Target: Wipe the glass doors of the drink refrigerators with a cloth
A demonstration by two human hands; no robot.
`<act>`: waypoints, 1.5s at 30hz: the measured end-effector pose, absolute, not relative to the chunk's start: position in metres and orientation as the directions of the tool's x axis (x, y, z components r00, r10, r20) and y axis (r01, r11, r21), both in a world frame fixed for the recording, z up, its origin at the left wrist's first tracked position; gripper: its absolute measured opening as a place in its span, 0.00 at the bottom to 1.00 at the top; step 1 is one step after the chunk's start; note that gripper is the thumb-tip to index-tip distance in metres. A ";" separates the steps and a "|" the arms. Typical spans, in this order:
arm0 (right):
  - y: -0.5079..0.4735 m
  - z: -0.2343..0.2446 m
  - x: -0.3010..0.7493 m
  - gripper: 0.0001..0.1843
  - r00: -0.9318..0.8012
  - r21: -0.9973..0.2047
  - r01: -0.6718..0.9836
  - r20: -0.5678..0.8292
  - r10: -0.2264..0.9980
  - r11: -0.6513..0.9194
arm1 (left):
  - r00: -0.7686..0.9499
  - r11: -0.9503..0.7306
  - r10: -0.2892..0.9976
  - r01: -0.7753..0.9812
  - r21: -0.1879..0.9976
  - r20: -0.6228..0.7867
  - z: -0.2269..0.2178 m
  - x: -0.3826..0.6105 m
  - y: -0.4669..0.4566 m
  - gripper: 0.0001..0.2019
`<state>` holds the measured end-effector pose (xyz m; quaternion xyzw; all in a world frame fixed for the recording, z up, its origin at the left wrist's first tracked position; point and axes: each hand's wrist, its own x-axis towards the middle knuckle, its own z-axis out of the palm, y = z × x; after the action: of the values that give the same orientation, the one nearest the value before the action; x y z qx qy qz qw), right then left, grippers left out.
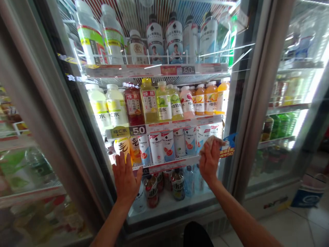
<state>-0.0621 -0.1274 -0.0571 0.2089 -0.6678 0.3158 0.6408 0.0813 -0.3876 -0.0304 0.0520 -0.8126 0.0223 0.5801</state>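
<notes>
A glass cooler door (180, 207) stands in front of me, with shelves of drinks behind it. My left hand (125, 178) is raised with its fingers stretched out, palm toward the lower left of the glass; it holds nothing. On the right, my right hand (210, 164) grips a crumpled pale cloth (212, 142) against the glass. Just beside the cloth is a blue and orange sticker (228, 145). Behind the hands are white cartons (156, 147) and, lower down, dark-labelled bottles (151, 190).
Metal door frames (257, 99) rise on both sides. A neighbouring cooler (280, 137) with green bottles stands at the right, another at the left. A blue and white bucket (308, 192) sits on the tiled floor (298, 226). My dark knee (196, 235) shows at the bottom.
</notes>
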 end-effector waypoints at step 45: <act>-0.105 0.003 -0.095 0.31 0.026 0.167 -0.689 0.978 -0.207 0.705 | -0.310 0.996 -0.072 -0.074 0.052 0.948 -0.027 0.088 -0.379 0.37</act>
<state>-0.0949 -0.1047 0.0033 0.3336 -0.6713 0.1904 0.6339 0.0878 -0.3790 -0.0272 0.0451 -0.8092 0.0005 0.5858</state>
